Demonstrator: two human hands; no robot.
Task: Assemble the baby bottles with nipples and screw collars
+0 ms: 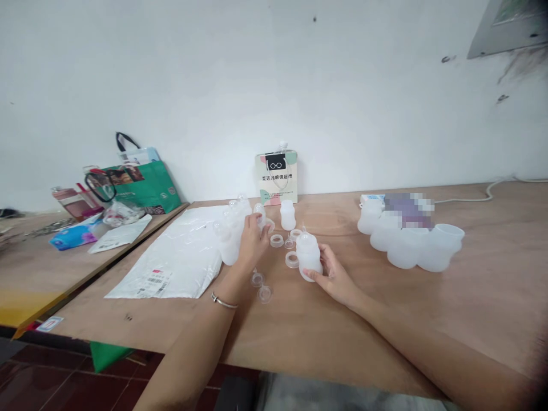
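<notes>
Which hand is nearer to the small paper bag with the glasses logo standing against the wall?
Left. The left hand is just in front of the paper bag, among the bottles; the right hand is farther toward the camera, holding a bottle.

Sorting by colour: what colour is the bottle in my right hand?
Translucent white bottle, held by the right hand; head view.

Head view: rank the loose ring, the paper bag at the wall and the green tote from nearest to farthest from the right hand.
From the right hand:
1. Loose ring, just left of the bottle it holds.
2. Paper bag, behind, against the wall.
3. Green tote, far left on the other table.
</notes>
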